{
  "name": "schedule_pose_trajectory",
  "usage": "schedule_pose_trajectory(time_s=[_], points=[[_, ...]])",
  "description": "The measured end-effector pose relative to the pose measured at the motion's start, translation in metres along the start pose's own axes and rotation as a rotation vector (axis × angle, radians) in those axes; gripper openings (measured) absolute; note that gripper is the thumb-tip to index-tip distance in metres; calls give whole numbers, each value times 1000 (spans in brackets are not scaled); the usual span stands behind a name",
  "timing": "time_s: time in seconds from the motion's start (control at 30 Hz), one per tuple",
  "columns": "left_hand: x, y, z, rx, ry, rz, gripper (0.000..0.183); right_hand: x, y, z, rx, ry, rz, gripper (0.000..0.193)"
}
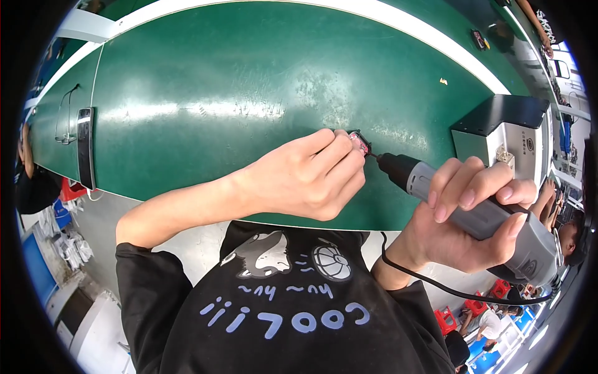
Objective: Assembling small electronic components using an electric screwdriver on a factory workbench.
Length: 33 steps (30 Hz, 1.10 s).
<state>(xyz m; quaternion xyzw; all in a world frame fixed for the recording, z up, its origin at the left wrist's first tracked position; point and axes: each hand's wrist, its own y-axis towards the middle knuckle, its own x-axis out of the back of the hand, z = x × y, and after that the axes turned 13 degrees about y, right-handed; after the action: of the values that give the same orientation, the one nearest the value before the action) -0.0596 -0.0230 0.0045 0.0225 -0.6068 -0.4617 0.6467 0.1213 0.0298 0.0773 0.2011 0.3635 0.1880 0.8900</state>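
Note:
Over the green table, my left hand (pixel 317 171) is closed with its fingers pinching a small black part with pink-red inside (pixel 359 143). The fingers cover much of this part, so its kind does not show. My right hand (pixel 468 209) is wrapped around a grey electric screwdriver (pixel 536 254) with a black nose. The tool lies tilted, nose to the left, and its thin bit reaches the part's right side. Whether the bit touches a screw is too small to make out. A black cord runs from the screwdriver's rear end under my right wrist.
A screw feeder box (pixel 522 140), black and pale grey, stands at the table's right. On the left lie a smartphone (pixel 86 148) and eyeglasses (pixel 62 138). A white rail (pixel 324 5) borders the green table (pixel 218 75) at the back. Other people sit beyond.

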Motion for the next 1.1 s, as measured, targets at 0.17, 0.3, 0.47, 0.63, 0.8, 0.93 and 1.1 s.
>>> schedule_pose_trajectory(time_s=[0.17, 0.3, 0.47, 0.63, 0.8, 0.93, 1.1], points=[[1, 0, 0, 6, -2, 8, 9, -1, 1, -1, -7, 0, -10, 29], [1, 1, -2, 11, -10, 6, 12, 0, 3, -6, -20, 3, -40, 26], [6, 4, 2, 11, -51, 55, 13, 0, 11, -12, -88, 30, -55, 23], [9, 7, 2, 9, -80, 111, 14, -5, 15, -12, -115, 25, -45, 19], [11, 16, 10, 10, -231, 227, 18, -4, 16, -12, -48, -41, -72, 22], [12, 6, 19, 15, -243, 186, 26, 21, 43, 32, 91, -93, -77, 24], [9, 8, 16, -6, -220, 115, 25, 51, 69, 147, 218, -304, -95, 26]])
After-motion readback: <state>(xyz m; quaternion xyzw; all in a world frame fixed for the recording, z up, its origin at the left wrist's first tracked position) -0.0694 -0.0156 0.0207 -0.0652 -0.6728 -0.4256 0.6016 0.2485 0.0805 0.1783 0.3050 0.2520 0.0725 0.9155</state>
